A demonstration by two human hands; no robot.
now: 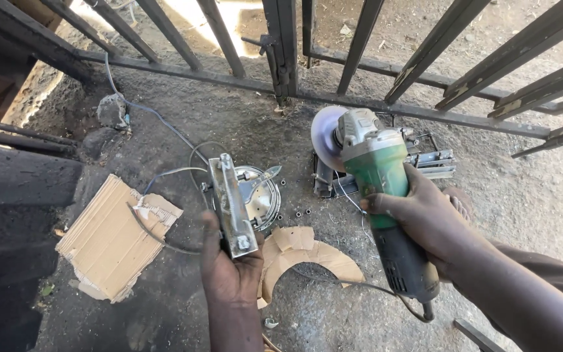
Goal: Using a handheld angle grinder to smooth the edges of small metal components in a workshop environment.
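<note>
— What are the 2 hands gripping?
— The left hand [230, 264] is clamping a metal bracket [231, 205] above the cardboard ring [307, 255]; the right hand [418, 218] is clasping the green grinder [376, 179], disc near the gate [281, 52].

A green angle grinder [386, 195] is gripped around its body by the right hand [425, 218], its grey disc [325, 133] pointed away towards the dark metal gate [281, 45], and its black cable [360, 283] is trailed across the dirt ground [242, 124]. A narrow shiny metal bracket [230, 202] with bolts is held upright in the left hand [229, 270], the fingers wrapped around its lower end. On the ground below are seen a round metal disc [263, 195], a curved piece of cardboard [307, 257] and a torn flat cardboard sheet [109, 238].
</note>
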